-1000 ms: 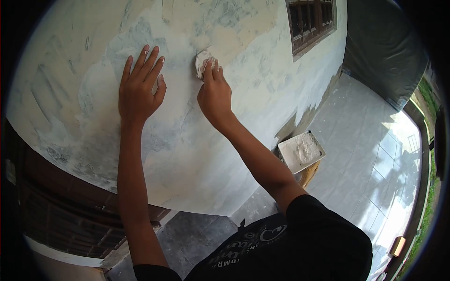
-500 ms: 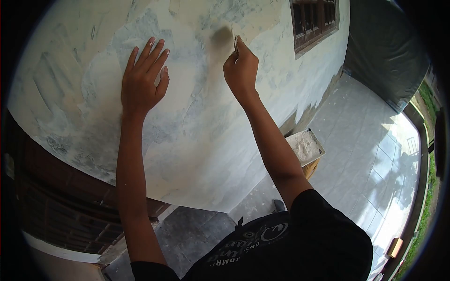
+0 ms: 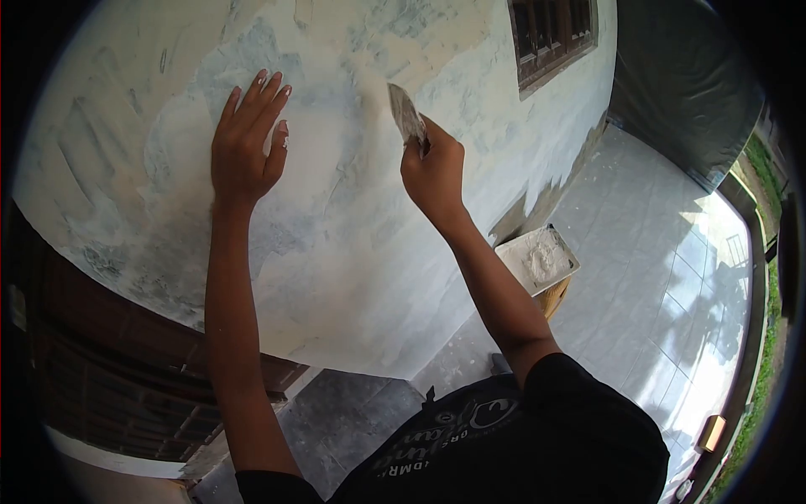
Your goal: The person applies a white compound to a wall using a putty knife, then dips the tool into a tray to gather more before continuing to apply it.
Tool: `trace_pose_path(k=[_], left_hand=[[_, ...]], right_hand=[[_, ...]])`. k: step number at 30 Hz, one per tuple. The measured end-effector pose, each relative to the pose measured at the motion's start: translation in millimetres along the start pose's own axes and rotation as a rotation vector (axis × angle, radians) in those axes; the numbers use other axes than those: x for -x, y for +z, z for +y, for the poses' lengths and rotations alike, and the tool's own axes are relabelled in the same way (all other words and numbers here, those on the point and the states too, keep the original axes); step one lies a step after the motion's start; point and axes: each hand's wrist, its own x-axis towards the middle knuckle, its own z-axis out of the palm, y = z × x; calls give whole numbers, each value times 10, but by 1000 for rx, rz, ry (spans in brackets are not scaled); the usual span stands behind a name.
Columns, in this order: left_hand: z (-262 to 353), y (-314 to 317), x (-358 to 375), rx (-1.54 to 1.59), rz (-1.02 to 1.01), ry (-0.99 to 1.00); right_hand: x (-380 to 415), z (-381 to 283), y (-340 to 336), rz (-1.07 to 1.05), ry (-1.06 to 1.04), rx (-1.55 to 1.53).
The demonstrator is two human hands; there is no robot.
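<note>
My left hand lies flat against the wall, fingers spread and pointing up, with white specks on the fingertips. To its right, my right hand is closed round a putty knife, whose handle is hidden in the fist. The thin blade is smeared with pale filler and points up and to the left, close over the wall. Uneven white, cream and grey-blue patches cover the wall around both hands.
Below my right forearm, a rectangular tray of white paste rests on a wooden support. A brown-framed window is at upper right, beside a dark sheet. Grey floor tiles run along the wall; dark wooden shutters lie lower left.
My right hand has moved down the wall a little, and the putty knife has turned so that its blade shows broadside. My left hand stays flat on the wall.
</note>
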Motion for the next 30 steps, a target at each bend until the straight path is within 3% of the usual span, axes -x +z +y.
trace_pose_path(k=[4,6,8,10,12,15,17,20,23,24,27,30], left_hand=[[12,11,-2,-48,-17,0],[21,8,-2,-52,-26,0],[30,7,-6,-50,-25,-7],[32,6,-12,-54,-22,-10],[32,9,-2,-54,-26,-12],[25,4,-1,-45,-24,-2],[19,3,-3,-58,-19,5],[-5,34,26,-44,-29,6],[4,46,21,-57,-30,3],[10,48,22,-56,-31,4],[1,46,15,-69,-35,10],[28,45,12,-57,-29,3]], right_hand=[[-735,393,89,200,-165,227],[-773,393,199,128,-122,292],[-610,386,449,23,-174,407],[-123,294,671,55,-278,419],[382,54,654,-38,-328,276],[692,-120,411,-181,-196,13],[643,-169,137,-479,125,-104],[228,15,-15,-173,74,-67],[-340,202,-114,36,28,170],[-516,489,-37,129,-99,222],[-635,591,102,110,-119,291],[-219,427,369,3,-165,325]])
